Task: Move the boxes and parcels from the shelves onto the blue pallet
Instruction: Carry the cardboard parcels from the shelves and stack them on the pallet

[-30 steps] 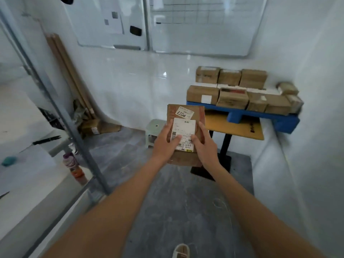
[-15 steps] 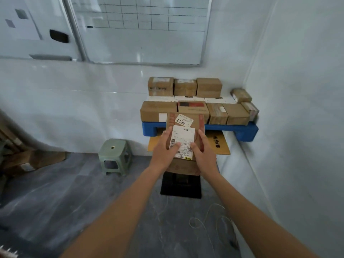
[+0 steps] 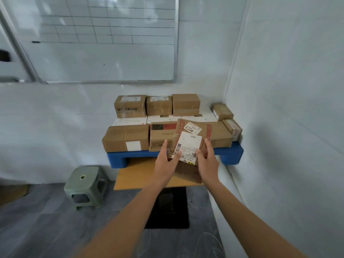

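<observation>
The fingers (image 3: 177,155) of the left hand (image 3: 165,164) are lying nearly straight against the left edge of the parcel (image 3: 189,146), thumb across its labelled face. The fingers (image 3: 208,146) of the right hand (image 3: 208,162) are pressing its right edge, thumb likewise on the label. Both hands are clamping the parcel between them rather than curling round it; it is being carried tilted, label toward the camera, above the front of the bench (image 3: 137,175).

Just beyond the fingers, the pallet (image 3: 230,153) is sitting on the bench, against the wall corner. Its front row is already holding boxes: a long box (image 3: 126,137) to the left of the fingers and a red-printed box (image 3: 162,135) directly behind the parcel. A second tier of three boxes (image 3: 158,106) is standing further back, on white flat cartons. Two small boxes (image 3: 222,111) are resting to the right of the fingers, near the wall.

Probable faults from here:

- Slipping. The hold is depending on side pressure only; any easing of the palms is likely to drop the parcel onto the bench or floor.
- No free footprint. The front row is looking full, so the parcel will probably have to go on top; an uneven surface may leave it tipping forward off the pallet.
- Collision. Pushing it in low risks shoving the red-printed box backward and disturbing the tier behind.

A stool (image 3: 85,183) is standing on the floor, well to the left of the fingers.
</observation>
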